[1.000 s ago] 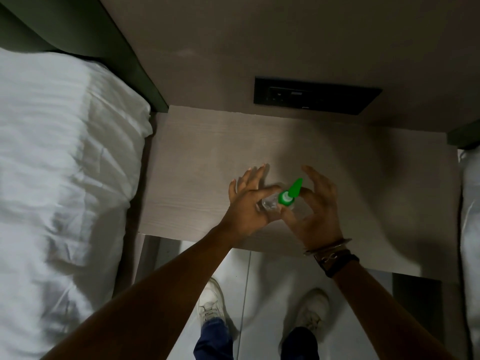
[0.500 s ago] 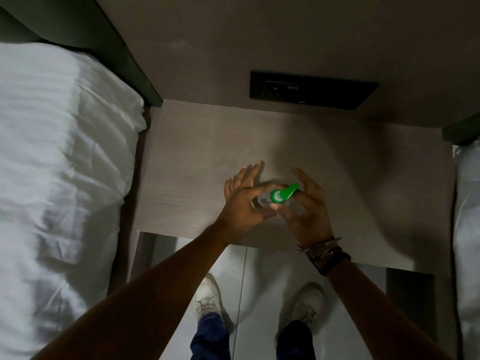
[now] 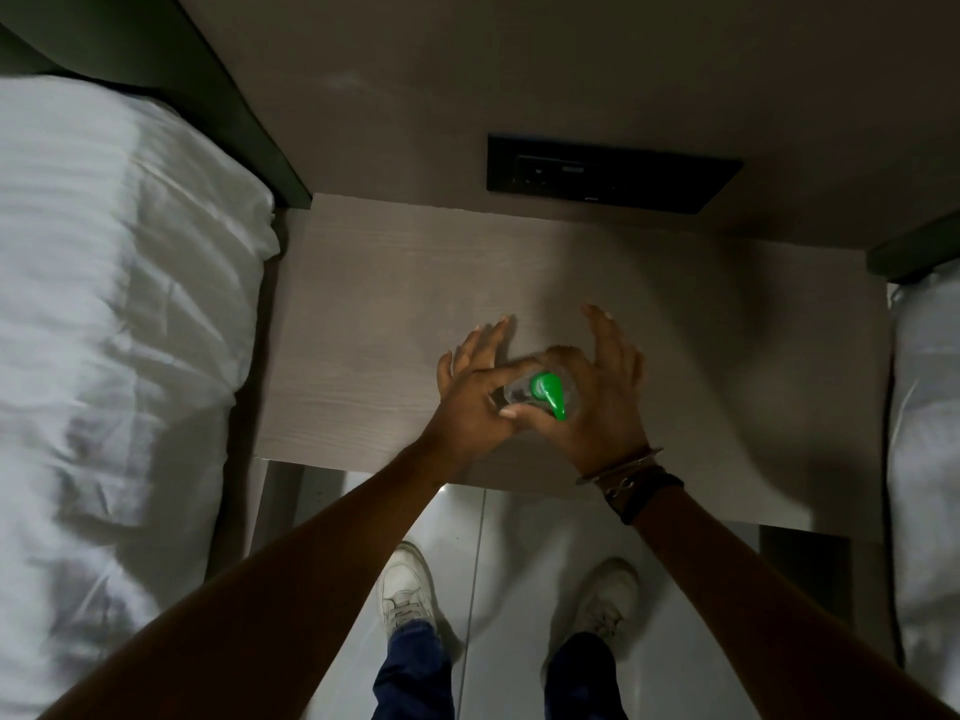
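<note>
A small clear bottle (image 3: 513,393) with a green nozzle top (image 3: 550,396) is held between both hands above the pale wooden bedside table (image 3: 374,330). My left hand (image 3: 467,402) pinches the bottle's body between thumb and forefinger, its other fingers stretched out. My right hand (image 3: 605,407) grips the bottle at the green top with thumb and forefinger, the remaining fingers spread upward. The nozzle's tip points down and toward me. Most of the bottle's body is hidden by my fingers.
A bed with white linen (image 3: 104,304) lies along the left, and another white bed edge (image 3: 930,407) along the right. A dark socket panel (image 3: 608,176) sits in the wall behind the table. My white shoes (image 3: 405,589) stand on the tiled floor below.
The green nozzle has swung round from pointing up and right to pointing down toward me. Both hands stay over the same spot on the table.
</note>
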Tool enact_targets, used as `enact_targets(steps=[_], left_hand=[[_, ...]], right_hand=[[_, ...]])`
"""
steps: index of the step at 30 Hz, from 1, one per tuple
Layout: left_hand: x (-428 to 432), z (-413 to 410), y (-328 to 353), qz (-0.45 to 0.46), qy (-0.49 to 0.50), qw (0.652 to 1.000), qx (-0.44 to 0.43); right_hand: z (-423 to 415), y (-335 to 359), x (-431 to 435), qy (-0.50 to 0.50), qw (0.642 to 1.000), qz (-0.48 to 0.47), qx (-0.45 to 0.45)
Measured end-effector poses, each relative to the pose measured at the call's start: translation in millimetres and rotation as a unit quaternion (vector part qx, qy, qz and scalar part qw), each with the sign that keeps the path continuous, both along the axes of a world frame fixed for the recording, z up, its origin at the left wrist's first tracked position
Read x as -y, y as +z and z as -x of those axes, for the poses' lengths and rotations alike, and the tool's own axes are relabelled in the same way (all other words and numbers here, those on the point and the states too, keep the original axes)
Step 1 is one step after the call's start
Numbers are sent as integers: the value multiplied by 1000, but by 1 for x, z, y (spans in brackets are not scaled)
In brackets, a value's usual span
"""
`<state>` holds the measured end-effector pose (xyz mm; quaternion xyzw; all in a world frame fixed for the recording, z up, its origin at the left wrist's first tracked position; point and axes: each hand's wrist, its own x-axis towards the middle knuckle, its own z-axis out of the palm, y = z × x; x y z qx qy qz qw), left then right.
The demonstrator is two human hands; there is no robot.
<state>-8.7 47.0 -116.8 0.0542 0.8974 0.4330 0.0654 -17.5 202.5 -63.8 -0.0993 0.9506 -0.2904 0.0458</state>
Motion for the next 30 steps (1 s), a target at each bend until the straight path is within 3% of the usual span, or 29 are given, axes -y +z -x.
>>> enact_targets(steps=[7,14,19,25,30], left_hand=[[0,-1,-2,-8,5,1000,-6],[0,-2,-2,8,4,1000,13],[-1,-4,-3,-2,11,1000,-14],[-2,-5,-11,6,27,999,-31],[1,0,-13,24,-6,999,-26]], right_hand=[[-7,0,-9,53,997,42,30],[-2,2,-7,-36,999,-6,-4],[-8,0,-7,28,999,32,-5],[-8,9,2,-101,993,-20,-53],[-15,0,-1,-14,1000,21,4]])
